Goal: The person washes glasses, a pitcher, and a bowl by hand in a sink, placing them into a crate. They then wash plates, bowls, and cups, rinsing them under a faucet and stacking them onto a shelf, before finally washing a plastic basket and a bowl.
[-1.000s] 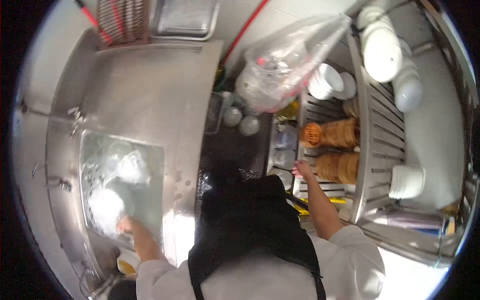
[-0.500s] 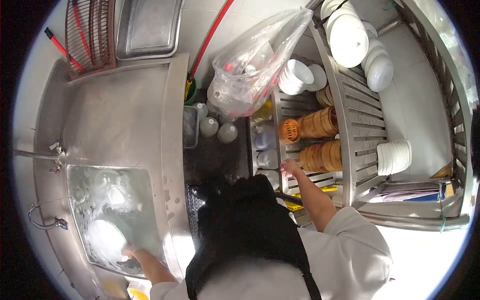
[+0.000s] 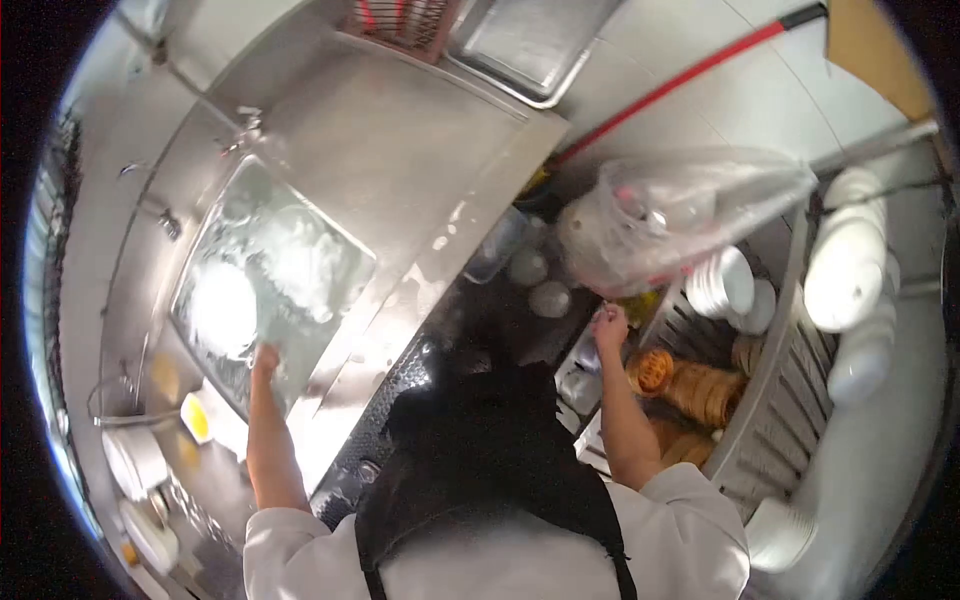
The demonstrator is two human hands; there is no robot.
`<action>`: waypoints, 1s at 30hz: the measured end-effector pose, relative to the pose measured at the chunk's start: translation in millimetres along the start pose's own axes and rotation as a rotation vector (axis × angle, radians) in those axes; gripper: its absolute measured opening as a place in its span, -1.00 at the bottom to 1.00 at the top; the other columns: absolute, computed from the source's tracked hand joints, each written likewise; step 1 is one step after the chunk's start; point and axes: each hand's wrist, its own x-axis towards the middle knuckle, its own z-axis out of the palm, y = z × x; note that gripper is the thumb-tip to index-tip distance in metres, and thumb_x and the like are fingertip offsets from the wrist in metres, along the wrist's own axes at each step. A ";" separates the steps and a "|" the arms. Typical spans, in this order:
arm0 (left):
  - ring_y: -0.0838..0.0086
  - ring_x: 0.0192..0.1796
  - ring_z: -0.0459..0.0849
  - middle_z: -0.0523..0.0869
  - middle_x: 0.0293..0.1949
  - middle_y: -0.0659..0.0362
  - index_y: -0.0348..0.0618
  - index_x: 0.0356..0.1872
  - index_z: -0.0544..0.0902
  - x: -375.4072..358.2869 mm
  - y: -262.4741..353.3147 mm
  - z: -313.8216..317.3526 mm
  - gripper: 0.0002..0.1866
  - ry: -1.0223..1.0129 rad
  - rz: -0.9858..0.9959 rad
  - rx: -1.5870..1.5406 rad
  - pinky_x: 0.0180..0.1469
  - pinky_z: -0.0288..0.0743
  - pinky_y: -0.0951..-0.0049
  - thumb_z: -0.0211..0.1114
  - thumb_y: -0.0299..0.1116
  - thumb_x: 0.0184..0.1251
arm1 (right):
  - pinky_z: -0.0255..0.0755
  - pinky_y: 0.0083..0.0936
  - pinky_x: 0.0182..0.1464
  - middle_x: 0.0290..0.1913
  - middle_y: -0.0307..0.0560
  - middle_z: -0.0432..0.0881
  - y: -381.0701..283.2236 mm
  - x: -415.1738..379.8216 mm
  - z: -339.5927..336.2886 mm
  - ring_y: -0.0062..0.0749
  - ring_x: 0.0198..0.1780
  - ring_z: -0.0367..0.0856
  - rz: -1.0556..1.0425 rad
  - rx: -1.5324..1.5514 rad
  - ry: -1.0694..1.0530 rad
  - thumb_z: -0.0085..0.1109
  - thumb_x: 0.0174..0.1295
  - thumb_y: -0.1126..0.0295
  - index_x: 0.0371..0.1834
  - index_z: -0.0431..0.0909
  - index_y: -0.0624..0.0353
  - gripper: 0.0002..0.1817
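Observation:
My left hand (image 3: 265,362) is in the sink (image 3: 360,268), fingers closed at the lower right rim of a round white plate (image 3: 222,305) in the sudsy water. Glare and foam hide part of the plate and the fingertips. My right hand (image 3: 610,327) hangs in the air by the slatted metal rack (image 3: 690,325), its fingers curled in with nothing visible in them. Near it are a clear plastic bag (image 3: 690,205) with white items inside and an orange-lidded bamboo steamer (image 3: 655,372).
Stacked white bowls (image 3: 720,283) and white dishes (image 3: 850,255) stand on the rack. Rounded translucent containers (image 3: 548,299) sit on the dark floor. A metal tray (image 3: 530,45) leans behind the steel counter (image 3: 390,130), near a red pole (image 3: 680,85). White containers (image 3: 135,460) stand at lower left.
The view has turned, so the sink and rack appear tilted. My right hand has moved along the rack from the steamers toward the plastic bag. My left hand stays at the plate.

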 end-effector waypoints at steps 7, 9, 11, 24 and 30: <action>0.01 -0.18 0.62 0.66 -0.21 -0.06 -0.15 -0.27 0.65 -32.2 144.2 50.0 -0.76 0.241 0.652 0.700 -0.11 0.50 0.06 0.04 -0.36 0.15 | 0.46 -0.42 -0.26 -0.31 -0.01 0.60 -168.1 83.3 86.0 -0.31 -0.43 0.57 -0.619 0.205 -0.101 0.05 0.21 0.49 -0.11 0.48 0.26 -0.80; 0.00 -0.12 0.60 0.65 -0.17 -0.07 -0.12 -0.21 0.64 -28.5 151.3 88.0 -0.74 0.244 0.481 0.571 -0.08 0.49 0.06 0.02 -0.31 0.22 | 0.46 -0.46 -0.27 -0.39 -0.07 0.60 -235.0 65.0 98.3 -0.37 -0.42 0.56 -0.656 0.250 -0.241 0.04 0.21 0.52 -0.13 0.50 0.23 -0.82; 0.01 -0.07 0.61 0.62 -0.08 -0.09 -0.13 -0.08 0.60 -57.6 214.3 105.5 -0.69 0.120 0.225 0.647 -0.05 0.49 0.10 -0.01 -0.27 0.28 | 0.47 -0.55 -0.28 -0.40 -0.12 0.61 -257.4 57.9 127.0 -0.47 -0.39 0.56 -0.769 0.237 -0.368 0.01 0.24 0.56 -0.13 0.51 0.22 -0.83; 0.11 0.14 0.46 0.58 0.03 0.00 -0.14 -0.03 0.57 -159.2 339.2 130.1 -0.64 0.530 0.052 0.294 0.14 0.32 0.03 0.04 -0.13 0.33 | 0.39 -0.68 -0.44 -0.38 -0.18 0.55 -287.9 -76.9 249.5 -0.63 -0.44 0.48 -0.661 0.269 -1.128 0.02 0.23 0.53 -0.15 0.50 0.25 -0.85; 0.00 0.25 0.31 0.41 0.18 -0.10 -0.12 0.08 0.49 -234.9 257.8 93.5 -0.56 0.714 0.184 0.390 0.26 0.17 0.00 0.05 -0.05 0.34 | 0.44 -0.41 0.01 0.04 0.08 0.53 -282.7 -152.0 343.8 -0.24 0.03 0.51 -0.782 -0.344 -1.182 0.25 0.13 0.21 0.13 0.40 0.27 -0.45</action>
